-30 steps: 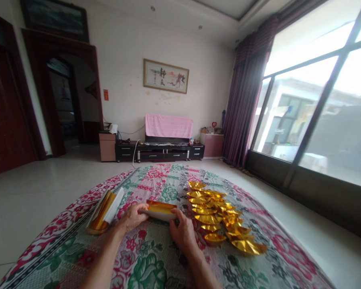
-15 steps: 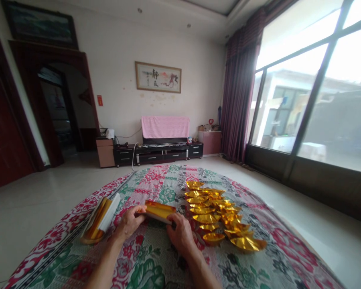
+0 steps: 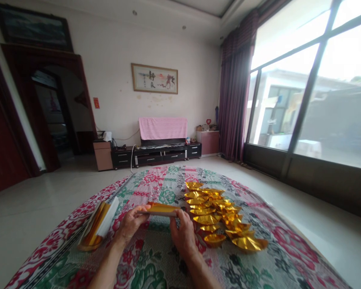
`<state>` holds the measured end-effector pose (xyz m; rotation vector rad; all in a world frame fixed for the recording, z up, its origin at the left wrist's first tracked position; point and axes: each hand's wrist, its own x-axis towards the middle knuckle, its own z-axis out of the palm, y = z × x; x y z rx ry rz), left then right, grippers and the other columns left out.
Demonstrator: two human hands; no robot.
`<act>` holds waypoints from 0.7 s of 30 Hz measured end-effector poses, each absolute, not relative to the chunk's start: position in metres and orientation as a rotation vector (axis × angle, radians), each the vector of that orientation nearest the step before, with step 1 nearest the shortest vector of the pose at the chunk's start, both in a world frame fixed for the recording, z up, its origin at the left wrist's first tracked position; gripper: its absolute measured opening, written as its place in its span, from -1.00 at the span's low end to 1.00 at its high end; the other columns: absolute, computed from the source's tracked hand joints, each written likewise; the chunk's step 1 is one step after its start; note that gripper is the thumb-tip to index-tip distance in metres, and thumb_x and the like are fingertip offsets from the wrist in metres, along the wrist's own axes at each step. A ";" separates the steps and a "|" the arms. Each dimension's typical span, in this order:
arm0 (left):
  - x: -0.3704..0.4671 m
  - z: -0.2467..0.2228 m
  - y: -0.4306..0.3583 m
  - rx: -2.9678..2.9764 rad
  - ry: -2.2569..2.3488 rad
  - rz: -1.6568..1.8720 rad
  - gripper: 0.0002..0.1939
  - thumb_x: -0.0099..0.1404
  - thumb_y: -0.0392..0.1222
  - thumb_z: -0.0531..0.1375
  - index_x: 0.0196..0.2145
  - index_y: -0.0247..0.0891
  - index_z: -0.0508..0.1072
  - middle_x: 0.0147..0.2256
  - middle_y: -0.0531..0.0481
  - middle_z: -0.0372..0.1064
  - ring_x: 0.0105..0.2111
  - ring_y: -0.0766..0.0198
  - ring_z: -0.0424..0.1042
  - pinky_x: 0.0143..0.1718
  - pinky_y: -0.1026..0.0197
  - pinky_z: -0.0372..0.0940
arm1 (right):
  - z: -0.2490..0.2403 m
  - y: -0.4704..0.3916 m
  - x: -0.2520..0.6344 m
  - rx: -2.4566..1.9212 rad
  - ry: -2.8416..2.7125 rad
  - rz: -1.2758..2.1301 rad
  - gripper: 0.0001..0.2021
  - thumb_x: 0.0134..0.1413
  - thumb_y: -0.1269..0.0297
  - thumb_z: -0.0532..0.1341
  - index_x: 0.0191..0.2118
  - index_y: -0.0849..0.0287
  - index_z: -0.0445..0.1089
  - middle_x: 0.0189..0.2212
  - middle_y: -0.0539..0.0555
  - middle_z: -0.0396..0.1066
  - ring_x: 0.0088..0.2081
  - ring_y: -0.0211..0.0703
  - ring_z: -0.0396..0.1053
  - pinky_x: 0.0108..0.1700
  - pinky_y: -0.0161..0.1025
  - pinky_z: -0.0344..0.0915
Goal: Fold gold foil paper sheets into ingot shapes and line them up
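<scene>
A gold foil paper (image 3: 163,209) with a pale underside is stretched between my two hands, above the flowered cloth. My left hand (image 3: 134,223) pinches its left end, and my right hand (image 3: 183,232) grips the right end. To the right of my right hand lie several folded gold boat shapes (image 3: 207,219) in uneven rows. Left of my left hand rests an open pack of gold sheets (image 3: 98,224) with a white wrapper along its side.
The flowered cloth (image 3: 150,263) covers the rounded surface beneath my hands. Beyond it, a low black cabinet (image 3: 150,160) stands against the wall, with a pink cloth (image 3: 163,127) above. A large window (image 3: 276,116) and purple curtain (image 3: 234,92) are on the right.
The gold paper has tilted flatter, showing less of its gold face, and shifted slightly right. My right hand has moved a little right and up, its fingers changed on the paper. The view has turned slightly.
</scene>
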<state>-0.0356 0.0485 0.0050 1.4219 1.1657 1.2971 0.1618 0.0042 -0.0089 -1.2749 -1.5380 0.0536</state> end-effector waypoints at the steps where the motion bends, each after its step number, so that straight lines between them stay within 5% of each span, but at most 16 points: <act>1: -0.036 0.005 0.049 1.413 1.158 1.294 -0.74 -0.07 -0.12 0.27 -0.37 -0.26 0.48 -0.16 -0.08 0.45 -0.13 0.11 0.39 -0.16 0.19 0.26 | -0.009 0.004 0.162 -1.268 -1.536 0.056 -0.85 0.05 0.37 0.03 -0.29 0.16 0.32 -0.35 0.09 0.41 -0.26 -0.12 0.34 -0.19 -0.25 0.23; 7: -0.038 0.003 0.050 1.444 1.170 1.291 -0.76 -0.03 -0.10 0.26 -0.40 -0.28 0.46 -0.49 0.07 0.43 -0.42 0.27 0.37 -0.37 0.31 0.21 | -0.010 0.003 0.159 -1.228 -1.523 0.202 -0.86 0.10 0.31 0.01 -0.33 0.17 0.28 -0.50 0.00 0.36 -0.45 -0.24 0.32 -0.37 -0.37 0.20; 13: -0.035 0.009 0.046 1.380 1.121 1.284 -0.72 -0.05 -0.10 0.26 -0.37 -0.32 0.43 -0.44 0.02 0.46 -0.41 0.26 0.38 -0.36 0.30 0.24 | -0.007 0.006 0.158 -1.141 -1.423 0.294 -0.85 0.09 0.29 0.00 -0.36 0.18 0.27 -0.55 -0.04 0.31 -0.53 -0.31 0.26 -0.46 -0.42 0.18; 21: -0.034 0.016 0.045 1.385 1.091 1.287 -0.63 -0.02 -0.05 0.25 -0.29 -0.35 0.42 -0.39 -0.03 0.47 -0.35 0.20 0.41 -0.32 0.26 0.27 | -0.004 0.001 0.159 -1.104 -1.435 0.410 -0.70 -0.02 0.30 0.11 -0.12 0.24 0.31 -0.41 0.01 0.41 -0.44 -0.28 0.31 -0.38 -0.42 0.25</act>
